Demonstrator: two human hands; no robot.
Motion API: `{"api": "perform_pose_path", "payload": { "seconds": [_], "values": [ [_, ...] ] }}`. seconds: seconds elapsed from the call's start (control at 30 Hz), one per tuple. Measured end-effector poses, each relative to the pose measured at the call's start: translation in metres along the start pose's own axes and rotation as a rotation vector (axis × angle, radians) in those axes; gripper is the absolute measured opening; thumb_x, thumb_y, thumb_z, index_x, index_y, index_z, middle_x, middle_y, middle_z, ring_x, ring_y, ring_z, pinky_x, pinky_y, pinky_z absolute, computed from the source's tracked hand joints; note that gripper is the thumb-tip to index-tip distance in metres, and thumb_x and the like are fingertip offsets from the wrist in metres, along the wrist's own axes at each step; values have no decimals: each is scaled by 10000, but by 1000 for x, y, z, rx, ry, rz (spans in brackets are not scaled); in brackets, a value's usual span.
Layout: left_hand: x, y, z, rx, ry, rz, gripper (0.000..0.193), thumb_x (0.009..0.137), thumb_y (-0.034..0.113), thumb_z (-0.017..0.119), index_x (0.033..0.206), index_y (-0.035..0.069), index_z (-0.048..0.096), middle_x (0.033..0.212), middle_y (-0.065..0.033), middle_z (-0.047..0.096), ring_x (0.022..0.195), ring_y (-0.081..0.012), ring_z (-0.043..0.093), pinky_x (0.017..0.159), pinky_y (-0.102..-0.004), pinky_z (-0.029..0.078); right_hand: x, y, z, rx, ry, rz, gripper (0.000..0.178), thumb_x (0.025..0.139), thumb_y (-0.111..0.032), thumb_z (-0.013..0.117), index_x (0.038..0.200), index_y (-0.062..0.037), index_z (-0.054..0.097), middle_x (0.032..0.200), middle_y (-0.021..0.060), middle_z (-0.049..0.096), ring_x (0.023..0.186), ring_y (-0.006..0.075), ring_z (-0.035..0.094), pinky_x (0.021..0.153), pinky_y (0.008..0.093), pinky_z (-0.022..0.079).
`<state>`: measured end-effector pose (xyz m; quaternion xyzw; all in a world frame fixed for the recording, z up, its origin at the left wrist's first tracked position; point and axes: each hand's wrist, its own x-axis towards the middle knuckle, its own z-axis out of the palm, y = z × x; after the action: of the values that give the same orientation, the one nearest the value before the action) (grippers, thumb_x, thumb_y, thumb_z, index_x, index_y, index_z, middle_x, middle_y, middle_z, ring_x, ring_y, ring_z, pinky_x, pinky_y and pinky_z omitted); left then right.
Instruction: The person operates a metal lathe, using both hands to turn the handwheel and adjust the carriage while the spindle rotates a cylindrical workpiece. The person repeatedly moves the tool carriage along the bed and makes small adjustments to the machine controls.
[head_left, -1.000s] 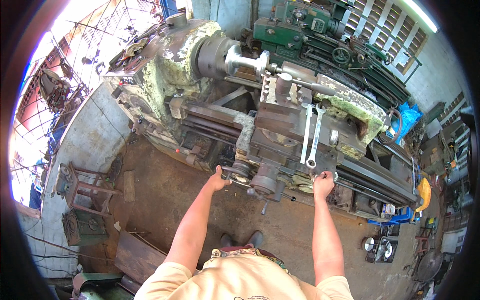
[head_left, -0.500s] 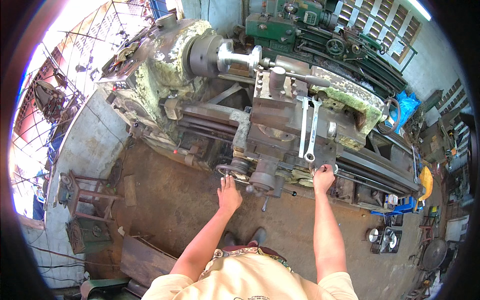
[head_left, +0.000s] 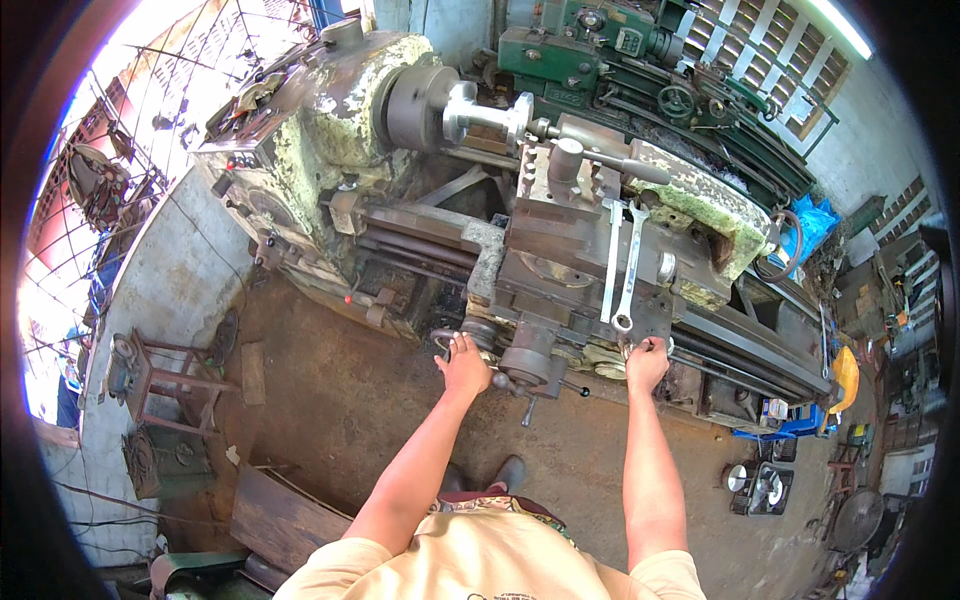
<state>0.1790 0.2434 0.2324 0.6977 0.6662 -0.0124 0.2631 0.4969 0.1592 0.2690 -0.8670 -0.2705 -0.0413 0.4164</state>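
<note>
Gripping both controls on the lathe apron | left hand wrapped on carriage handwheel, right hand closed on cross-slide crank, hands apart | I judge both rigid cast metal, heavy-turning, likely oily; hold at rim and knob | two spanners lie just beyond right hand.

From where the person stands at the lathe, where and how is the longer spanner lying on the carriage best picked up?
Pinch the longer spanner at mid-shank, coming from above. It lies flat on the carriage with its ring end toward the person, beside a second spanner, so the bare outer right edge probably gives fingers most room.
</note>
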Motion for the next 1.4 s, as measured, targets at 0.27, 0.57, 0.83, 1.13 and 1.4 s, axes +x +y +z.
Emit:
{"api": "perform_pose_path", "payload": {
  "seconds": [0.27, 0.57, 0.83, 1.13, 1.4],
  "values": [
    [-6, -20, -4, 40, -53, 112, 874, 828, 128, 567, 1552, 18, 89, 1626, -172, 116, 1493, -279, 199, 1166, -606, 189, 0, 0, 0, -42, -5, 22, 160, 869, -151, 604, 937, -28, 680, 826, 218, 693, 811, 410, 674, 740, 472, 512],
    [-2, -38, -14, 19, -153, 166, 892, 823, 85, 525, 1567, 78, 34, 1646, -94, 64, 1503, -235, 164, 1168, -611, 186, 0, 3, 2, -36, 18, -4, 161, 872, -153, 594, 930, -25, 673, 826, 236, 686, 817, 428, 668, 740, 485, 509],
    [-4, -44, -22, -9, -203, 180, 871, 858, 95, 503, 1571, 105, 3, 1649, -75, 40, 1504, -236, 154, 1173, -614, 170, 0, 3, 2, -60, 15, -32, 152, 874, -138, 586, 939, -24, 663, 831, 266, 675, 829, 455, 660, 737, 502, 505],
    [1, -48, -23, -21, -231, 186, 879, 887, 127, 541, 1569, 115, -14, 1648, -82, 25, 1503, -249, 149, 1165, -627, 173, 0, 1, 0, -16, 3, 4, 160, 867, -146, 593, 936, -23, 669, 822, 265, 676, 827, 450, 665, 734, 499, 506],
    [7, -55, -19, -35, -238, 191, 876, 877, 96, 520, 1574, 152, -9, 1649, -52, 16, 1495, -246, 182, 1166, -629, 162, -1, 2, 1, 9, 11, -1, 146, 871, -138, 594, 924, -22, 664, 815, 243, 682, 812, 432, 671, 732, 485, 508]
  ]
}}
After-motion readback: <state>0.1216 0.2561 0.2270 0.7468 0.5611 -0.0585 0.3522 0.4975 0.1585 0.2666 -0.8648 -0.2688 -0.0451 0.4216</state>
